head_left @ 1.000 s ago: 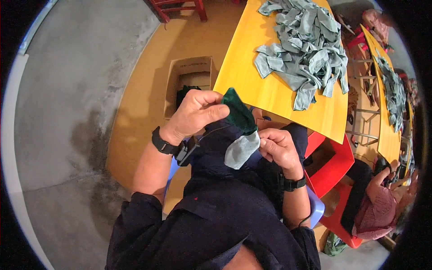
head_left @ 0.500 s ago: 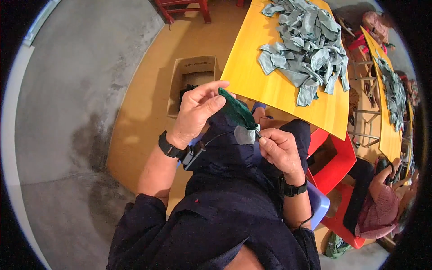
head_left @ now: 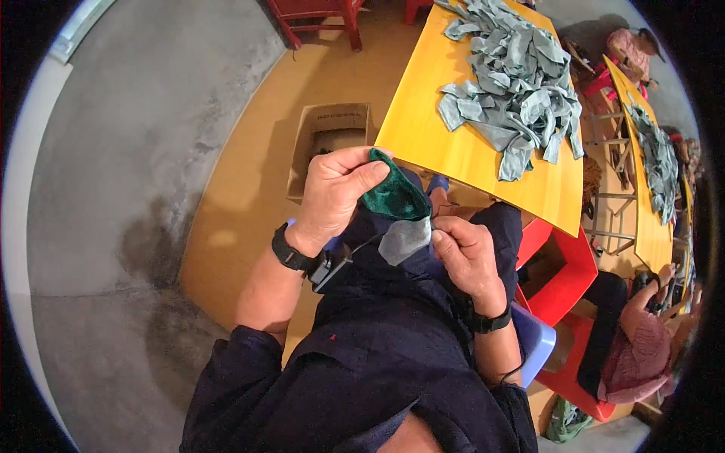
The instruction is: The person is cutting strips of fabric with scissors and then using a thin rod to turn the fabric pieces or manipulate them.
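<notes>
Above the lap [head_left: 370, 291], the green velvet piece [head_left: 396, 195], pinched at its upper corner by the left hand [head_left: 338, 189] and lower edge by the right hand [head_left: 467, 253], looks light, limp and best held by its edges.

Mid-bright indoor light, apparently from above – yellow tabletop [head_left: 415, 124] well lit, space under it darker. Soft shadow on tan floor [head_left: 234, 196] left of cardboard box [head_left: 303, 155], box interior dim. Dark patches on grey surface [head_left: 113, 128], can't tell shadow from stain. Navy shirt [head_left: 325, 392] near black, fold detail weak. Left hand [head_left: 336, 189] and right hand [head_left: 468, 253] fairly sharp, slight sheen on green cloth [head_left: 396, 196]. Heavy fisheye – black corners, white strip [head_left: 38, 121] bows, far right squeezed and soft
</notes>
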`<state>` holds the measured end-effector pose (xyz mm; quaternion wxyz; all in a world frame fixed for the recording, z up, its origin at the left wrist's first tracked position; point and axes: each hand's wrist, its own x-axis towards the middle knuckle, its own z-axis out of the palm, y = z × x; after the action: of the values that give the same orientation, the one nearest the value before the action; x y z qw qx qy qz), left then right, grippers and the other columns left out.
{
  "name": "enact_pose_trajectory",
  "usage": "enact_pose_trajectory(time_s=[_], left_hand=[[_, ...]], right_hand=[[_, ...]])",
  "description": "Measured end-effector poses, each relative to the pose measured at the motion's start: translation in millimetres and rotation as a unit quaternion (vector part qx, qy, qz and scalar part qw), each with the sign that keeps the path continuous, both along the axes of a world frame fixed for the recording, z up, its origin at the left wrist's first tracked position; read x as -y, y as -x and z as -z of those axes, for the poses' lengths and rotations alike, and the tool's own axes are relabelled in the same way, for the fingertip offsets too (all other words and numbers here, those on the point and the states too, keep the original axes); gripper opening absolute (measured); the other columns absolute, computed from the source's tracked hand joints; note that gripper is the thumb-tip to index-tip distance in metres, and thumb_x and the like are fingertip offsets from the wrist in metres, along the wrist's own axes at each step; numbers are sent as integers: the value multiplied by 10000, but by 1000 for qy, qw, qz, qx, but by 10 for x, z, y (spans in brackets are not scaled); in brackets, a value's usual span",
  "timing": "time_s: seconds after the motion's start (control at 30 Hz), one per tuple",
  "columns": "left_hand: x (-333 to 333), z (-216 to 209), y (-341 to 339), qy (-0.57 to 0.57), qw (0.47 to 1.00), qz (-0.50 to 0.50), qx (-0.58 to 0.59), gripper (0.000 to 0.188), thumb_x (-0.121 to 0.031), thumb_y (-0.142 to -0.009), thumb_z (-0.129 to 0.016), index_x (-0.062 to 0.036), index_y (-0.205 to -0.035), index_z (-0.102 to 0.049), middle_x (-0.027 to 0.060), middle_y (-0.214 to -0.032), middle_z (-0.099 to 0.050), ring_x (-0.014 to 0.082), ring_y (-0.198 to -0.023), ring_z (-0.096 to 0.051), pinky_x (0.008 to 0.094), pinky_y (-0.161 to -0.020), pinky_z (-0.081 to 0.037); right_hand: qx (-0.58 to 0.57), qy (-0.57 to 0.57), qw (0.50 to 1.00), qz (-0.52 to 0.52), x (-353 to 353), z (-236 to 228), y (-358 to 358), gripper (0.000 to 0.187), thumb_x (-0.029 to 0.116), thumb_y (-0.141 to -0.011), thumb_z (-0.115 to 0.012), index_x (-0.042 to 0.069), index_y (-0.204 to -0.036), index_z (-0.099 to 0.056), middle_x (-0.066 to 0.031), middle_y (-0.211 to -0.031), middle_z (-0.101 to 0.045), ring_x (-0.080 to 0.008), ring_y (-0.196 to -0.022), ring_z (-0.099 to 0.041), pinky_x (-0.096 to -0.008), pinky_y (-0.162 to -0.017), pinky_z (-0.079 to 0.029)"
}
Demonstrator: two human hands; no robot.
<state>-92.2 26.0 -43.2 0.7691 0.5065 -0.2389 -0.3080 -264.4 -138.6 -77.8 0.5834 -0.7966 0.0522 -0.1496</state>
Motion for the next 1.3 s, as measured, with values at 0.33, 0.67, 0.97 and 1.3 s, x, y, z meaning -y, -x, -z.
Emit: enact_pose_trajectory(time_s=[0.33, 0.67, 0.97, 1.3], left_hand=[[-5, -118, 210, 23, 995, -90, 24, 203, -98, -922, -669, 12, -1092, -678, -19, -887, -661, 43, -780, -587, 196, -741, -485], [-40, -210, 113, -60, 998, 19, 3, 160, -130, -925, -657, 8, -1000, -685, 28, -790, -683, 74, -616, -631, 200, -475, -480], [100, -81, 110, 58, 998, 27, -28, 162, -103, -906, -673, 40, -980, -691, 75, -872, -708, 118, -744, -664, 274, -706, -560], [41, -125, -178, -19, 997, 8, 71, 246, -140, -948, -634, 4, -1147, -647, -20, -874, -649, 37, -789, -593, 196, -711, -496]], right_hand=[[-3, -33, 999, -20, -81, -150, 74, 133, 107, -932, -598, -22, -937, -631, -79, -630, -575, -165, -566, -583, -298, -548, -469], [33, -11, 999, -19, -36, -71, 55, 141, 113, -946, -583, -16, -948, -640, -56, -628, -569, -133, -560, -558, -288, -536, -456], [-13, -426, 897, -116, -107, 101, 54, 224, 199, -991, -538, 4, -1013, -646, 10, -616, -527, -55, -454, -417, -212, -401, -308], [-78, -330, 935, -108, 17, -27, -112, 205, 170, -1002, -526, -2, -995, -636, 28, -626, -508, -39, -486, -413, -203, -435, -317]])
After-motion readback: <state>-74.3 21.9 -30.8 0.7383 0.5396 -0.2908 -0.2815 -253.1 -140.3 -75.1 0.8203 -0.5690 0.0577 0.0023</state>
